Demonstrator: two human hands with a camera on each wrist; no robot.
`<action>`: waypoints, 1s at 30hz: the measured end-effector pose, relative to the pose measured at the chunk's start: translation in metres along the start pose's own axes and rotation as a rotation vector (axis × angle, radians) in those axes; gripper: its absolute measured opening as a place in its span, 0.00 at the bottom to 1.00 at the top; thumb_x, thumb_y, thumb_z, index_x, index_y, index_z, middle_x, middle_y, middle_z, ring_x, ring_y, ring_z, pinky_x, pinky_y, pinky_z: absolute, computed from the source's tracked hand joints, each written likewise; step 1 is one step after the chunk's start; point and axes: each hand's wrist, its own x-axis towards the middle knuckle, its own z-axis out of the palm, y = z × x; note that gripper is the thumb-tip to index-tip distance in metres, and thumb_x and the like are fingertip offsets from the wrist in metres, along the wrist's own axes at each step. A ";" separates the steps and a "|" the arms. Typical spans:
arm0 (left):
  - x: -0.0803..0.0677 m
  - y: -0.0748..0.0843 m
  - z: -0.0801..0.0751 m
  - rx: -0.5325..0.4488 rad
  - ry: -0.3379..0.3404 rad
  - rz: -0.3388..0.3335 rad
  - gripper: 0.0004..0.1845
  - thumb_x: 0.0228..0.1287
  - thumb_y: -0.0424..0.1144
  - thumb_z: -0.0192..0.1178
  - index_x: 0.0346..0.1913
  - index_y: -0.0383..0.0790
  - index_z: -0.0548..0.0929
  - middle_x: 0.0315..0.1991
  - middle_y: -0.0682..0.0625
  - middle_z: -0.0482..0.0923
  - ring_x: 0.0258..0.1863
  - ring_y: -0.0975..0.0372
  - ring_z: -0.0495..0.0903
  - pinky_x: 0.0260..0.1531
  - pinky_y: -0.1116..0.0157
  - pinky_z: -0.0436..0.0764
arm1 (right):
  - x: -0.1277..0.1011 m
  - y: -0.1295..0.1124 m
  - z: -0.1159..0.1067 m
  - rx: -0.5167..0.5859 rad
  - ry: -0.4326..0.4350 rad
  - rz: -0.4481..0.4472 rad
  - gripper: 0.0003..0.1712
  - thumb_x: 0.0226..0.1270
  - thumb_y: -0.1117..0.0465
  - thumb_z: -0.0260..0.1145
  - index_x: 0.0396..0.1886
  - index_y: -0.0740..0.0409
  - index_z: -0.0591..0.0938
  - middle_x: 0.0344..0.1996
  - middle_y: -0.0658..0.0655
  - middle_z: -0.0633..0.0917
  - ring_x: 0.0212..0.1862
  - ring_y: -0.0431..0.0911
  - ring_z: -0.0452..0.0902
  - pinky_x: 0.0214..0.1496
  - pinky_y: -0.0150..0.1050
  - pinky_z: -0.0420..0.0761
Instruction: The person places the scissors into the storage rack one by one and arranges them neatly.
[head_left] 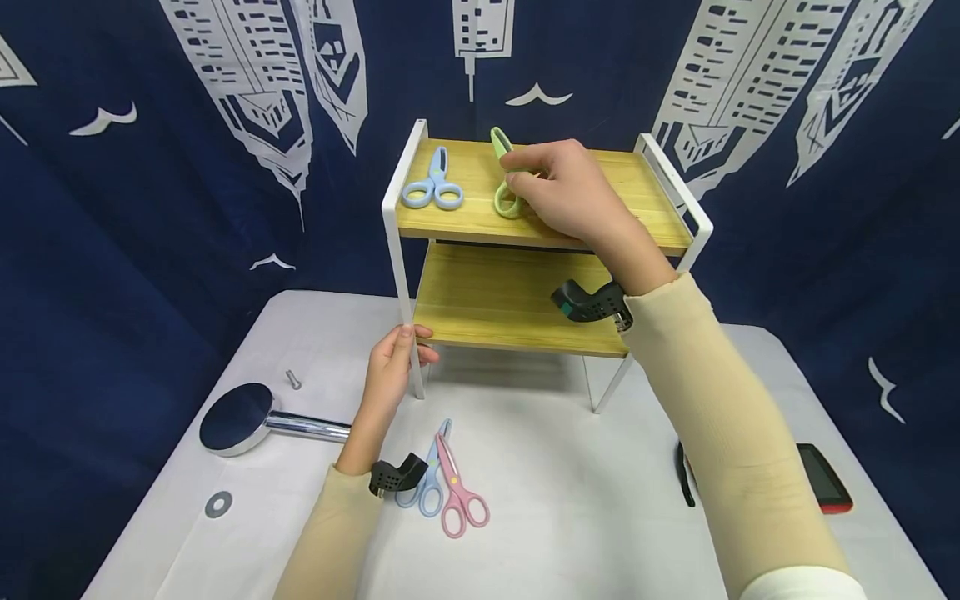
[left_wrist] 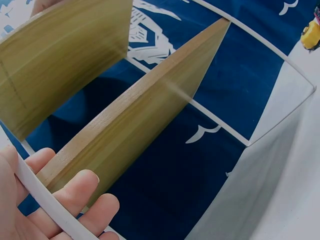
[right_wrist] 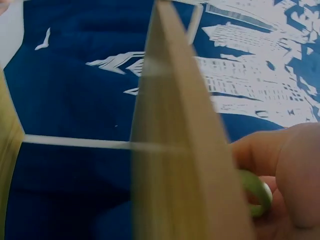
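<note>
My right hand (head_left: pixel 566 187) pinches a pair of green scissors (head_left: pixel 507 198) over the top board of a small two-tier shelf (head_left: pixel 465 232). Its blades point toward the back, and part of it is hidden behind the fingers. In the right wrist view a green handle loop (right_wrist: pixel 260 192) shows beside the board's edge. To the left on the same board lies a pair of blue scissors (head_left: pixel 435 185). My left hand (head_left: pixel 393 358) grips the shelf's white front-left leg (head_left: pixel 397 267) at the lower board, with fingers curled round it in the left wrist view.
On the white table (head_left: pixel 562 500), pink scissors (head_left: pixel 454 483) overlap another blue pair (head_left: pixel 431 479). A chrome shower head (head_left: pixel 240 419), a bolt (head_left: pixel 293 380) and a grey washer (head_left: pixel 218 504) lie at left. A red-and-black device (head_left: pixel 823 479) is at right, partly behind my sleeve. A blue patterned curtain hangs behind.
</note>
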 end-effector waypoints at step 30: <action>-0.001 -0.001 0.001 -0.007 0.003 -0.002 0.23 0.85 0.44 0.41 0.48 0.28 0.80 0.21 0.61 0.84 0.31 0.70 0.84 0.40 0.71 0.81 | 0.000 0.007 0.022 -0.230 0.124 -0.189 0.16 0.73 0.57 0.61 0.49 0.58 0.90 0.48 0.59 0.90 0.45 0.51 0.79 0.50 0.43 0.74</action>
